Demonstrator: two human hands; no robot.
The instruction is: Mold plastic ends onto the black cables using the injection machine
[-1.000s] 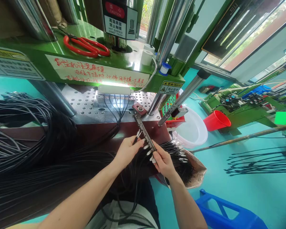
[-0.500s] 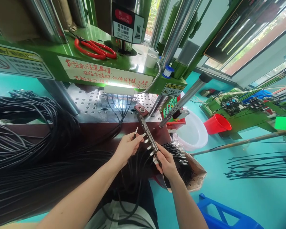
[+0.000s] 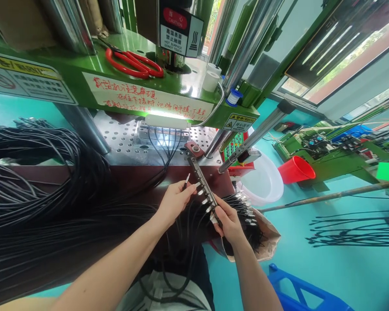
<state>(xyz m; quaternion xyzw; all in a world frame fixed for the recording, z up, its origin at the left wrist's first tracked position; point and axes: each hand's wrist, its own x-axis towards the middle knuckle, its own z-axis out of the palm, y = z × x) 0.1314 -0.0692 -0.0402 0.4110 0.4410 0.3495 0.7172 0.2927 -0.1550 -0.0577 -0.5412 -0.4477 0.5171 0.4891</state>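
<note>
A dark metal bar [image 3: 202,179] with several silver cable connectors [image 3: 206,201] along its left side slants between my hands. My right hand [image 3: 229,219] is closed around the bar's near end. At the bar's left side, my left hand [image 3: 175,199] pinches a cable connector near the bar's middle; a second black cable with a thin silver tip [image 3: 187,178] sticks up from the same fingers. Black cables [image 3: 192,242] hang below the hands toward my lap. The bar's far end lies close to a brown block [image 3: 194,149] on the press bed's edge.
The green press [image 3: 132,97] stands in front, with red-handled scissors [image 3: 134,64] on it. Cables run from a metal mould [image 3: 160,137] on the perforated bed. Black cable bundles [image 3: 45,172] lie left. A bag of cables [image 3: 267,235], white tub [image 3: 262,183] and blue stool [image 3: 306,291] are right.
The view has shifted slightly, so the press sits a little further right. Both hands keep nearly the same places on the bar and the connector.
</note>
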